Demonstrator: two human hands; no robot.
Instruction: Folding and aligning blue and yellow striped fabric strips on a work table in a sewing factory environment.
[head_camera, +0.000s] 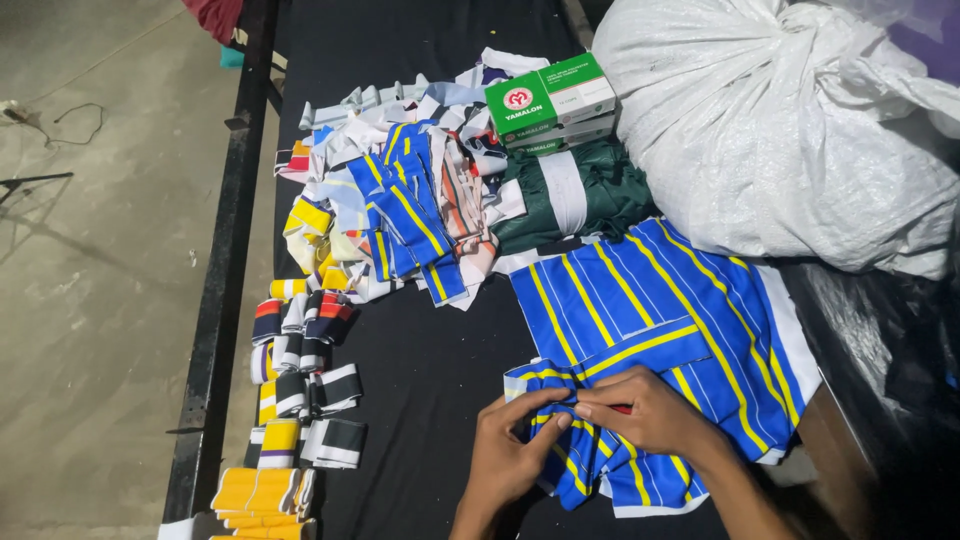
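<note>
Both hands meet over a blue fabric piece with yellow stripes and white edging (650, 330), which lies spread on the black cloth-covered counter (430, 370) near its near right corner. The left hand (510, 450) has its fingers (540, 400) pinched narrow on a fold of the striped fabric at its left near edge, and the right hand (650, 415) presses its own fingers together on the same fold, fingertips of both hands touching or nearly so. A small red item shows just at the right hand's fingertips; what it is cannot be told. Beyond the striped fabric, toward the far edge, lies a folded dark green cloth with a white band (575, 195), and on its far side sit stacked green and white cardboard boxes (555, 100). A large white woven plastic sack, tied at the top (790, 130), fills the far right corner and touches the striped fabric's far edge. In the middle of the counter toward the far edge is a loose heap of mixed fabric strips, blue with yellow stripes, white, yellow and red (400, 210). Along the left edge run small folded ribbed bands in black, white, yellow and red (300, 380), with a stack of orange-yellow folded bands (260, 495) at the near left corner. Left of the counter is a black metal rail (215, 300) and a grey concrete floor (90, 300).
</note>
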